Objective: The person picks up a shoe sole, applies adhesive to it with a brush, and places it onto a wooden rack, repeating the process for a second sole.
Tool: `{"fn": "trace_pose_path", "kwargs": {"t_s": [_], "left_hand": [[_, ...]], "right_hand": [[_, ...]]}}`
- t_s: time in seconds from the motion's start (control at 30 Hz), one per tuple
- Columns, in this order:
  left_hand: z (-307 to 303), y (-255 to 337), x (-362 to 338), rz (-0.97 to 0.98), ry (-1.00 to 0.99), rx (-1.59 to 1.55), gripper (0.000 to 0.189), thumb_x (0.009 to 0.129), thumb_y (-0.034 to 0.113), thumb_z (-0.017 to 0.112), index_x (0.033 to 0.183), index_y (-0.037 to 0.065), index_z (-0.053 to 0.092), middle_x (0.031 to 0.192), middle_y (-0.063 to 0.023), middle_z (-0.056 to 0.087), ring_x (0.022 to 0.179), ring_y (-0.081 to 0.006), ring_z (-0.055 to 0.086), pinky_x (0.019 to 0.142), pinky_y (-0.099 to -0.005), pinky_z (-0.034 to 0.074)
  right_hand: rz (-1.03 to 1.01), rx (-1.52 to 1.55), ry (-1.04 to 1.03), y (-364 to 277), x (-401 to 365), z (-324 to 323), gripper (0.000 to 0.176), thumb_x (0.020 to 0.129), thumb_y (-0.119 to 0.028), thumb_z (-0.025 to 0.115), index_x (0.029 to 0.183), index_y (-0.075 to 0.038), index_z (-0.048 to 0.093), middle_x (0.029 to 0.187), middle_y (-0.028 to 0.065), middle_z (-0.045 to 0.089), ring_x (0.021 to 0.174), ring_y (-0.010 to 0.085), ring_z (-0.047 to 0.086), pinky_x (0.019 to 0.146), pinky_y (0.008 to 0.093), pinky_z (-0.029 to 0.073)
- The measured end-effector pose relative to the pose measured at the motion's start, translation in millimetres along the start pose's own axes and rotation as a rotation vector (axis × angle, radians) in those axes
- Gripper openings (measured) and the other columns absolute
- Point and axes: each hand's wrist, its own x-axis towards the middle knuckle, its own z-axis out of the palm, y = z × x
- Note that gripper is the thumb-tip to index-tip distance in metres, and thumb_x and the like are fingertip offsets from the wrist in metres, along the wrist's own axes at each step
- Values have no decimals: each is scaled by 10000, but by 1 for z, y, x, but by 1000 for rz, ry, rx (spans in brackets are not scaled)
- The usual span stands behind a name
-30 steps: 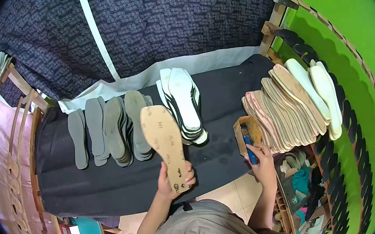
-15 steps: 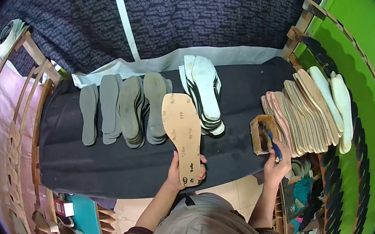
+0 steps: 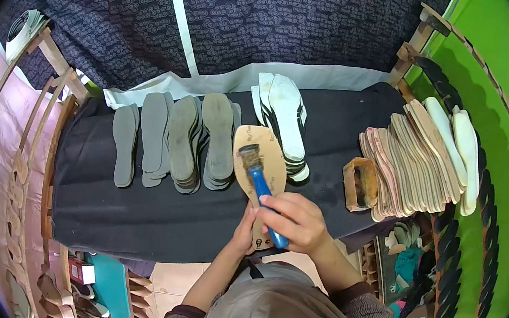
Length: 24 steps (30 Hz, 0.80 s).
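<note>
My left hand grips a tan insole board by its heel end, its marked face turned up toward me. Handwriting and a round mark show on the board. A brush with a blue handle is held in my right hand, fingers wrapped around the handle. Its dark bristles lie over the wide forefoot part of the board. To the right, a small brown box, dark-stained inside, stands beside a fanned row of tan insoles.
Stacks of grey soles lie on the black-covered table, left of the board. Behind it is a stack of white soles. Wooden racks flank the table, with dark soles hung on the right one.
My right hand has brought the brush from the brown box at the right over to the insole board. My left hand still holds the board, shifted slightly right in view.
</note>
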Motion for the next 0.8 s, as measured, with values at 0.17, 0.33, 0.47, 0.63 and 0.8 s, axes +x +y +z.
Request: {"fn": "trace_pose_path", "kwargs": {"t_s": [0.17,0.33,0.47,0.63,0.8], "left_hand": [[9,10,-5,98,-231,43,552,967,450,331,1419,163,200,1128,-87,518,932,-197,569,775,-337,500],[2,3,0,127,-140,89,575,952,482,345,1390,139,200,1138,-124,512,815,-250,596,703,-365,502],[15,16,-5,110,-231,124,595,947,495,348,1396,138,192,1096,-126,525,808,-251,592,698,-355,498],[24,19,-6,157,-214,174,613,934,517,364,1379,121,220,1087,-135,534,801,-240,590,703,-354,499],[20,17,-6,183,-191,207,642,915,549,386,1339,85,253,1114,-186,534,789,-249,601,688,-353,505]], "right_hand": [[74,-130,151,8,7,-3,252,644,-55,721,893,-34,685,944,117,641,763,255,634,648,321,525],[-6,19,35,3,12,-8,288,623,-32,711,908,-31,671,926,116,647,746,260,632,629,329,520],[36,-44,112,10,17,-11,229,679,-71,706,904,-39,674,924,120,647,747,268,635,643,332,520],[44,-67,133,10,21,-13,226,699,-104,712,918,-54,685,922,116,645,756,256,632,656,323,522],[22,-89,83,-1,27,-21,194,718,-96,692,903,-41,675,938,130,642,758,274,632,648,329,515]]}}
